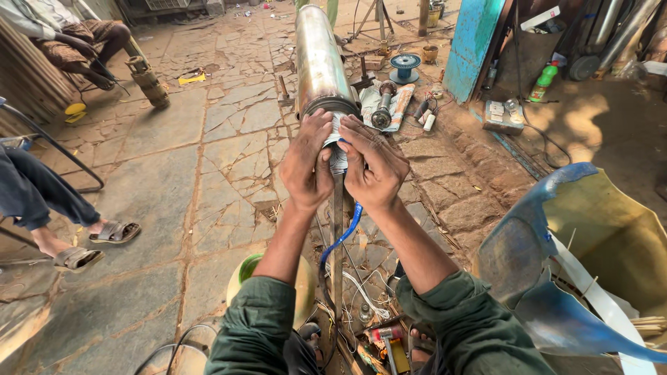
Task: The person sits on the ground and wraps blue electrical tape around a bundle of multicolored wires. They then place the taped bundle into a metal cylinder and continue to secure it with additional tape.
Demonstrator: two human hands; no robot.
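A long steel cylinder [318, 59], like a pump motor body, lies on a stand and points away from me. At its near open end sits a bundle of pale winding wires [338, 154]. My left hand [307, 161] and my right hand [373, 162] both press on that bundle, fingers curled around it from either side. A blue wire [345, 235] hangs down below my hands along a metal bar [338, 239]. Both sleeves are dark green.
A torn blue drum [556, 278] stands at my right. Tools and wires litter the ground by my feet [379, 337]. A rotor shaft [383, 104] and a blue spool [405, 66] lie beyond. A seated person's sandalled feet [94, 243] are at left; another person sits far left.
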